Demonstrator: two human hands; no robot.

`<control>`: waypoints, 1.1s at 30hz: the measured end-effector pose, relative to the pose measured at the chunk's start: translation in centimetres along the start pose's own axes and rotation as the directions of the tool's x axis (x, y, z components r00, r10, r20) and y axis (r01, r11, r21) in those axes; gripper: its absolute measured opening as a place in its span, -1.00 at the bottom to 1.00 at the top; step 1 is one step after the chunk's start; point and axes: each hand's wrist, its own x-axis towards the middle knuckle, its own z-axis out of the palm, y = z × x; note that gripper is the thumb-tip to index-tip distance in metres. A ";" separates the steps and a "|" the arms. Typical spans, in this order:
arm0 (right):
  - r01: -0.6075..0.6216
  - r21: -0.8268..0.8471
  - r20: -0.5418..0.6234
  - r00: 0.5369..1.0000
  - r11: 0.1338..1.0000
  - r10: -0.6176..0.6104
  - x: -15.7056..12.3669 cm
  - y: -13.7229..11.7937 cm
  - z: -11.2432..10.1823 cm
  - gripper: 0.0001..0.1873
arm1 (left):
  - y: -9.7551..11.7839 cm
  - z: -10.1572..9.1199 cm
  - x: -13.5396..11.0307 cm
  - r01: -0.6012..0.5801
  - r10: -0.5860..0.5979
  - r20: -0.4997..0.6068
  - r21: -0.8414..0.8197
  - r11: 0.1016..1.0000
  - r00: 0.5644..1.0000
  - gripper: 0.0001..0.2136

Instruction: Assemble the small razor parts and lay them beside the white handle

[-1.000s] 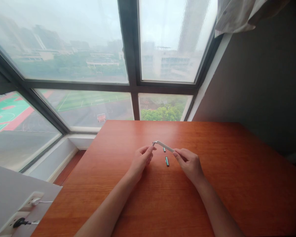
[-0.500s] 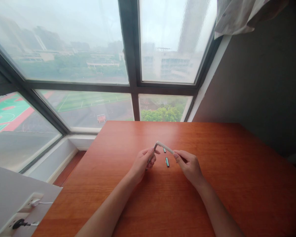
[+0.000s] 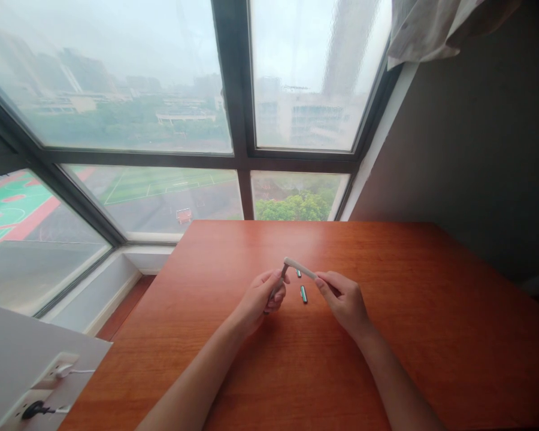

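My left hand [image 3: 261, 296] is closed round a slim dark grey stick [image 3: 282, 274] that slants up out of the fist. Between the thumb and fingers of my right hand [image 3: 344, 298] is the lower end of a slim pale stick [image 3: 299, 267]. The two sticks meet at their upper ends in a bent corner; whether they are joined or only touching I cannot tell. Beneath them on the table lie a small dark bar with a teal strip [image 3: 303, 294] and, farther back, a similar small bar [image 3: 299, 273], partly covered by the pale stick.
The reddish-brown wooden table [image 3: 386, 371] reaches to the window frame [image 3: 240, 163]. A dark wall [image 3: 467, 149] rises on the right, with a hanging cloth [image 3: 424, 33] above. At lower left is a wall socket [image 3: 60, 368] with a black plug [image 3: 35, 409].
The dark grey stick has turned slightly in my left hand, and its lower end shows a bit more below the fist. My right hand keeps its grip and place.
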 end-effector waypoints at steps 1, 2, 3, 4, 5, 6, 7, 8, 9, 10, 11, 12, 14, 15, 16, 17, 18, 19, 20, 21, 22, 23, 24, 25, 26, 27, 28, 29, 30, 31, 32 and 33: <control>0.006 -0.019 -0.001 1.000 1.000 -0.007 0.0 0.0 0.0 -0.70 | 0.0 0.0 0.0 0.004 -0.004 0.008 -0.015 1.000 1.000 -0.70; 0.012 -0.038 -0.005 1.000 0.999 -0.012 0.1 0.1 -0.1 -0.70 | 0.0 0.0 0.0 0.007 -0.007 0.015 -0.033 0.999 1.000 -0.70; 0.015 -0.054 -0.010 1.000 0.998 -0.016 0.1 0.1 -0.1 -0.70 | 0.1 -0.1 0.0 0.009 -0.007 0.022 -0.051 0.999 1.000 -0.70; 0.016 -0.062 -0.014 1.000 0.998 -0.017 0.1 0.1 -0.2 -0.70 | 0.1 -0.1 -0.1 0.009 -0.008 0.027 -0.064 0.998 1.000 -0.70; 0.014 -0.062 -0.021 1.000 0.998 -0.015 0.1 0.1 -0.2 -0.70 | 0.2 -0.2 -0.1 0.010 -0.008 0.029 -0.072 0.997 1.000 -0.70; 0.008 -0.056 -0.029 1.000 0.998 -0.010 0.1 0.1 -0.2 -0.70 | 0.2 -0.2 -0.1 0.010 -0.008 0.029 -0.076 0.997 1.000 -0.70; 0.001 -0.044 -0.036 0.999 0.999 -0.003 0.1 0.1 -0.2 -0.70 | 0.2 -0.3 -0.1 0.009 -0.007 0.028 -0.077 0.997 1.000 -0.70; -0.006 -0.031 -0.041 0.999 0.999 0.004 0.1 0.1 -0.2 -0.70 | 0.2 -0.3 -0.1 0.007 -0.005 0.027 -0.076 0.997 1.000 -0.69; -0.011 -0.019 -0.044 0.999 1.000 0.011 0.0 0.0 -0.2 -0.69 | 0.2 -0.3 -0.1 0.004 -0.002 0.027 -0.075 0.997 1.000 -0.69; -0.014 -0.008 -0.041 0.999 1.000 0.014 0.0 -0.1 -0.1 -0.69 | 0.2 -0.3 -0.1 0.003 -0.001 0.028 -0.074 0.997 1.000 -0.69; -0.013 -0.002 -0.031 0.999 1.000 0.013 0.0 -0.1 -0.1 -0.69 | 0.2 -0.2 -0.1 0.002 0.000 0.030 -0.074 0.997 1.000 -0.69; -0.011 0.000 -0.021 1.000 1.000 0.011 0.0 -0.2 -0.1 -0.69 | 0.2 -0.2 -0.1 0.001 0.001 0.031 -0.075 0.997 1.000 -0.69; -0.007 -0.006 -0.008 1.000 1.000 0.007 0.0 -0.2 -0.1 -0.69 | 0.3 -0.2 -0.1 -0.003 0.005 0.028 -0.082 0.997 1.000 -0.70; -0.007 -0.014 -0.007 1.000 1.000 0.007 0.0 -0.1 -0.1 -0.68 | 0.3 -0.2 -0.1 -0.007 0.009 0.025 -0.086 0.996 1.000 -0.70; -0.008 -0.022 -0.014 1.000 1.000 0.007 0.1 -0.1 -0.1 -0.68 | 0.3 -0.1 -0.1 -0.012 0.014 0.023 -0.087 0.996 1.000 -0.70; -0.010 -0.028 -0.023 1.000 1.000 0.010 0.1 0.0 -0.2 -0.67 | 0.3 -0.1 -0.1 -0.018 0.020 0.020 -0.084 0.996 1.000 -0.69; -0.015 -0.028 -0.030 0.999 0.999 0.014 0.2 0.0 -0.2 -0.67 | 0.3 -0.1 -0.1 -0.028 0.029 0.016 -0.073 0.997 0.999 -0.69; -0.022 -0.021 -0.033 0.999 1.000 0.021 0.2 0.1 -0.3 -0.66 | 0.3 -0.1 -0.1 -0.044 0.045 0.007 -0.054 0.998 0.999 -0.68; -0.031 -0.008 -0.031 0.999 0.999 0.030 0.2 0.1 -0.3 -0.65 | 0.2 -0.1 -0.1 -0.069 0.069 -0.006 -0.025 0.997 0.998 -0.68; -0.042 0.010 -0.027 0.999 0.999 0.042 0.3 0.1 -0.3 -0.64 | 0.2 -0.1 0.0 -0.104 0.104 -0.025 0.011 0.995 0.994 -0.67; -0.055 0.031 -0.021 0.998 0.998 0.055 0.3 0.1 -0.3 -0.62 | 0.2 -0.1 0.0 -0.145 0.147 -0.045 0.053 0.988 0.988 -0.66; -0.070 0.052 -0.014 0.997 0.996 0.071 0.3 0.1 -0.3 -0.61 | 0.3 0.0 0.0 -0.185 0.192 -0.063 0.103 0.977 0.979 -0.66; -0.084 0.070 -0.010 0.996 0.994 0.085 0.3 0.1 -0.3 -0.60 | 0.3 0.0 0.0 -0.217 0.231 -0.077 0.155 0.964 0.970 -0.66; -0.096 0.086 -0.008 0.995 0.992 0.097 0.3 0.1 -0.3 -0.59 | 0.4 0.0 0.0 -0.237 0.260 -0.089 0.207 0.949 0.961 -0.66; -0.106 0.099 -0.006 0.994 0.989 0.107 0.2 0.0 -0.3 -0.59 | 0.4 -0.1 0.0 -0.249 0.282 -0.104 0.256 0.934 0.954 -0.66; -0.110 0.110 -0.001 0.994 0.988 0.111 0.2 0.0 -0.3 -0.60 | 0.5 -0.1 0.0 -0.256 0.303 -0.121 0.299 0.919 0.945 -0.66; -0.111 0.117 0.008 0.994 0.987 0.110 0.2 -0.1 -0.3 -0.60 | 0.5 -0.1 0.0 -0.263 0.324 -0.140 0.334 0.905 0.936 -0.66; -0.108 0.122 0.015 0.994 0.987 0.107 0.1 -0.1 -0.4 -0.60 | 0.6 -0.1 -0.1 -0.274 0.348 -0.159 0.360 0.892 0.924 -0.67; -0.104 0.126 0.019 0.995 0.987 0.102 0.1 -0.2 -0.4 -0.61 | 0.5 -0.1 -0.1 -0.286 0.373 -0.175 0.380 0.879 0.911 -0.67; -0.100 0.129 0.020 0.995 0.987 0.098 0.1 -0.2 -0.5 -0.61 | 0.5 -0.2 -0.1 -0.298 0.393 -0.186 0.396 0.869 0.900 -0.68; -0.096 0.133 0.017 0.995 0.986 0.095 0.1 -0.2 -0.5 -0.60 | 0.5 -0.2 0.0 -0.306 0.408 -0.191 0.408 0.860 0.893 -0.69; -0.092 0.134 0.011 0.996 0.987 0.091 0.0 -0.2 -0.5 -0.60 | 0.4 -0.2 0.0 -0.312 0.420 -0.193 0.420 0.852 0.887 -0.70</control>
